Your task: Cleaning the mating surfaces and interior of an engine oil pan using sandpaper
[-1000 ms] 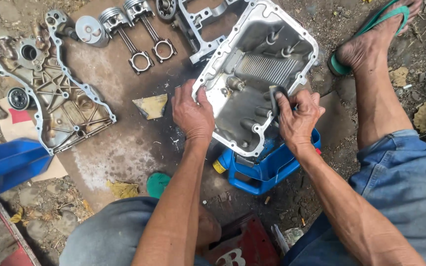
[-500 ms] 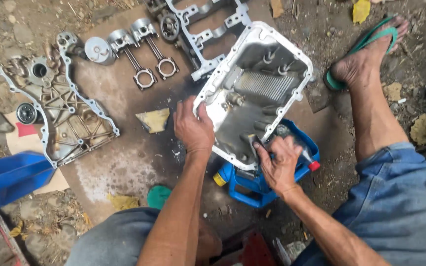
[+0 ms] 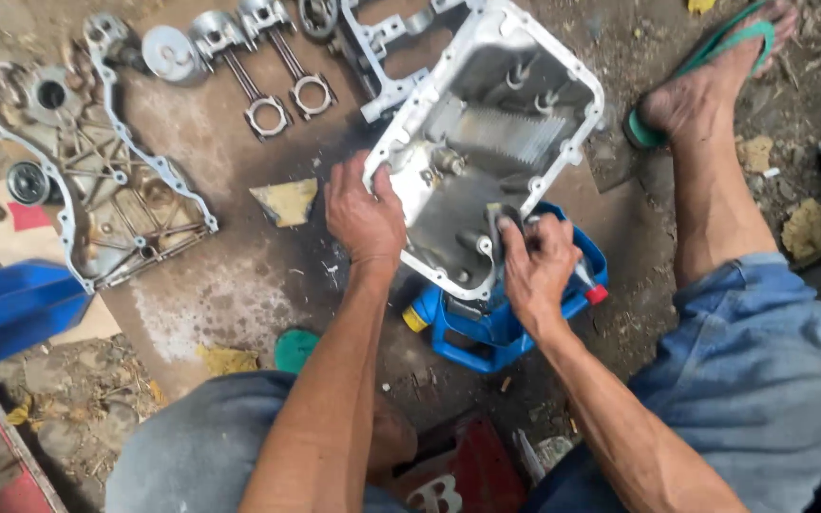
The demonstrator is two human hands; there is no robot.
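Since the earlier frame, the right hand [image 3: 536, 271] has been drawn nearer, fingers closed on a rag; the pan [image 3: 486, 142] is gripped by the left hand [image 3: 365, 217] and should be held steady.

My left hand [image 3: 365, 217] and right hand [image 3: 536, 266] are bare, arms uncovered to the elbow. I wear faded blue denim shorts [image 3: 762, 380], frayed at the hem, and a green flip-flop [image 3: 705, 71] on one foot.

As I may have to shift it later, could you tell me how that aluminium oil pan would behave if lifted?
The oil pan looks like rigid cast metal, so probably stiff and fairly heavy. Propped on the blue container, it may tip once the left hand lets go.
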